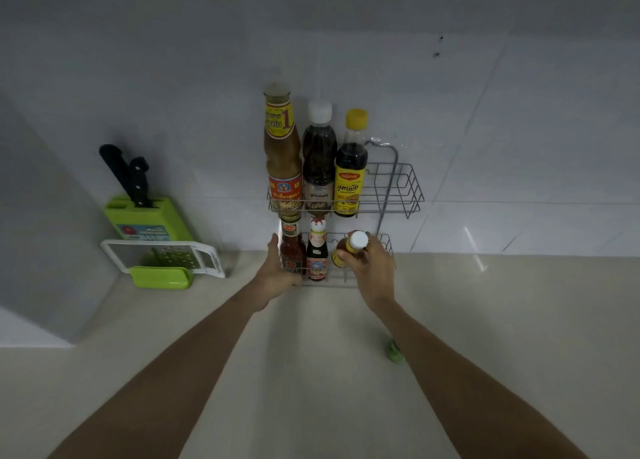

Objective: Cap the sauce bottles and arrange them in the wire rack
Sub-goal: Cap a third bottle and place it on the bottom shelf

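Yellow bottle (336, 259), white-capped, tilted at lower tier of wire rack (381, 202) w/ right hand (372, 271) gripping it, left hand (277, 271) against red sauce bottle (292, 251), grip unclear — risk: base snags front wire, knocks neighbours.
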`<act>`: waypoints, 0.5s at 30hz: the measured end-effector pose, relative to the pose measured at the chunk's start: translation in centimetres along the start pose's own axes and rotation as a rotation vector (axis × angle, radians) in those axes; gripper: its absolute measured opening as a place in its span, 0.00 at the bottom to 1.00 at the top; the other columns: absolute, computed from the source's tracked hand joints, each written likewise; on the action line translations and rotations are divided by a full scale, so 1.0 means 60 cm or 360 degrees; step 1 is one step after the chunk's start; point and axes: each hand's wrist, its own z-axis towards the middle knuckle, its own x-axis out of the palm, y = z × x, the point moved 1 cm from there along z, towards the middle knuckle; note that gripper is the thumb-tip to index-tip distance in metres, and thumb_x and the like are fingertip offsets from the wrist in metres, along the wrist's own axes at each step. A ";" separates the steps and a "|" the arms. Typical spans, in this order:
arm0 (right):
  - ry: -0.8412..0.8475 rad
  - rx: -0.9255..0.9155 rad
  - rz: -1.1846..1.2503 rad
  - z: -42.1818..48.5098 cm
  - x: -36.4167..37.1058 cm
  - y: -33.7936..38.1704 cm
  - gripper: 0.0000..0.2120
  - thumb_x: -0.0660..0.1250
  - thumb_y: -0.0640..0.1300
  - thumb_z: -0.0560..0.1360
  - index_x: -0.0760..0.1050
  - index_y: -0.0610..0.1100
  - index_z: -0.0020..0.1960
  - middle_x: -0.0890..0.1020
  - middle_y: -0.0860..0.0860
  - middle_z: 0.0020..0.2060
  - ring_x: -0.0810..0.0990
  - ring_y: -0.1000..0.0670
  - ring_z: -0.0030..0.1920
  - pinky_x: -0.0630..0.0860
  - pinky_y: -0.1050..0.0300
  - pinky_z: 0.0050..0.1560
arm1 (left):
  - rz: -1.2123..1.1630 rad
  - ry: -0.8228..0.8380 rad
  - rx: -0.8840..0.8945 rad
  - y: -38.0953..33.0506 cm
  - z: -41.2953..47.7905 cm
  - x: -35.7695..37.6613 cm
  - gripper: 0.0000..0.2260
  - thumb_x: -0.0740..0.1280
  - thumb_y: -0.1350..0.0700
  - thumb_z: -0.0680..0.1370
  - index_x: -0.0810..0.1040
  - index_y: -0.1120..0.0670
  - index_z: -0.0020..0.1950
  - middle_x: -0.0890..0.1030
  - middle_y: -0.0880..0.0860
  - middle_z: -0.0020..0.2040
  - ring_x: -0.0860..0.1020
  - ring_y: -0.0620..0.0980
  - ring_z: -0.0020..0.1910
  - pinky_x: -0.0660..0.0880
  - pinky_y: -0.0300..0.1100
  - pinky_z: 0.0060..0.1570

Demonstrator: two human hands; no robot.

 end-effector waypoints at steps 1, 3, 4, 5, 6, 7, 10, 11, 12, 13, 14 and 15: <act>0.0010 -0.0013 -0.0047 0.005 0.005 -0.003 0.13 0.75 0.46 0.69 0.75 0.47 0.50 0.81 0.50 0.44 0.79 0.49 0.46 0.79 0.55 0.45 | -0.0003 0.0010 0.0017 0.002 0.004 0.001 0.47 0.68 0.73 0.73 0.40 0.53 0.79 0.63 0.52 0.72 0.63 0.50 0.71 0.65 0.40 0.56; 0.0053 -0.0001 -0.0153 0.020 0.012 -0.005 0.14 0.74 0.47 0.70 0.75 0.44 0.51 0.80 0.50 0.43 0.78 0.50 0.45 0.73 0.65 0.41 | -0.0013 0.0062 0.0073 0.008 0.012 0.001 0.47 0.69 0.74 0.71 0.44 0.51 0.79 0.64 0.48 0.66 0.65 0.46 0.67 0.66 0.41 0.58; 0.0075 0.0030 -0.0191 0.029 0.016 -0.007 0.15 0.74 0.47 0.70 0.75 0.43 0.52 0.80 0.50 0.43 0.78 0.51 0.45 0.71 0.65 0.40 | -0.0012 0.0078 0.0087 0.014 0.017 0.001 0.47 0.69 0.74 0.70 0.45 0.50 0.78 0.64 0.47 0.65 0.66 0.46 0.66 0.67 0.42 0.59; 0.0100 0.0057 -0.0223 0.038 0.018 -0.007 0.15 0.74 0.48 0.70 0.75 0.43 0.53 0.81 0.50 0.44 0.78 0.51 0.45 0.72 0.63 0.41 | -0.0012 0.0078 0.0091 0.018 0.020 0.000 0.47 0.68 0.75 0.70 0.46 0.50 0.78 0.65 0.47 0.65 0.66 0.46 0.65 0.68 0.43 0.58; 0.0130 0.0081 -0.0248 0.048 0.020 -0.008 0.16 0.74 0.48 0.70 0.75 0.43 0.54 0.81 0.49 0.45 0.77 0.51 0.45 0.73 0.60 0.43 | -0.0023 0.0072 0.0093 0.022 0.023 0.000 0.47 0.68 0.75 0.70 0.46 0.50 0.78 0.66 0.47 0.65 0.67 0.47 0.65 0.69 0.43 0.57; 0.0165 0.0100 -0.0278 0.058 0.022 -0.010 0.17 0.74 0.48 0.70 0.75 0.43 0.54 0.82 0.48 0.46 0.77 0.51 0.45 0.74 0.58 0.45 | -0.0039 0.0066 0.0097 0.026 0.026 -0.001 0.47 0.68 0.75 0.69 0.46 0.50 0.78 0.66 0.47 0.65 0.67 0.47 0.65 0.71 0.42 0.55; 0.0277 0.0127 -0.0359 0.079 0.028 -0.020 0.19 0.75 0.50 0.69 0.76 0.42 0.54 0.83 0.47 0.47 0.78 0.50 0.44 0.75 0.58 0.45 | -0.0067 0.0035 0.0105 0.035 0.031 0.000 0.48 0.69 0.75 0.68 0.47 0.49 0.78 0.67 0.48 0.65 0.69 0.49 0.65 0.75 0.45 0.54; 0.0316 0.0135 -0.0388 0.083 0.031 -0.023 0.19 0.76 0.50 0.68 0.76 0.42 0.54 0.83 0.46 0.46 0.79 0.50 0.45 0.75 0.57 0.45 | -0.0073 0.0031 0.0109 0.038 0.032 -0.001 0.48 0.69 0.75 0.68 0.48 0.48 0.78 0.68 0.48 0.65 0.69 0.49 0.65 0.75 0.48 0.56; 0.0350 0.0139 -0.0407 0.085 0.035 -0.028 0.20 0.76 0.51 0.68 0.76 0.42 0.54 0.84 0.46 0.46 0.80 0.49 0.45 0.77 0.55 0.46 | -0.0080 0.0029 0.0108 0.040 0.034 -0.002 0.48 0.69 0.75 0.68 0.48 0.48 0.78 0.68 0.48 0.65 0.68 0.49 0.65 0.74 0.50 0.59; 0.0366 0.0148 -0.0419 0.084 0.039 -0.031 0.20 0.76 0.51 0.68 0.76 0.42 0.54 0.84 0.46 0.47 0.81 0.48 0.47 0.78 0.53 0.48 | -0.0083 0.0028 0.0101 0.043 0.037 -0.003 0.48 0.68 0.75 0.68 0.48 0.47 0.77 0.68 0.47 0.64 0.68 0.49 0.65 0.74 0.53 0.62; 0.0369 0.0161 -0.0424 0.082 0.042 -0.037 0.21 0.76 0.51 0.68 0.76 0.42 0.55 0.84 0.45 0.47 0.81 0.47 0.48 0.79 0.52 0.49 | -0.0084 0.0028 0.0092 0.045 0.039 -0.004 0.47 0.68 0.75 0.68 0.49 0.47 0.77 0.68 0.47 0.64 0.68 0.48 0.65 0.73 0.54 0.63; 0.0368 0.0172 -0.0428 0.080 0.044 -0.039 0.21 0.75 0.51 0.68 0.76 0.42 0.55 0.84 0.45 0.48 0.81 0.46 0.49 0.79 0.52 0.49 | -0.0081 0.0030 0.0085 0.046 0.040 -0.003 0.47 0.67 0.76 0.68 0.49 0.46 0.77 0.68 0.46 0.63 0.68 0.48 0.64 0.73 0.53 0.63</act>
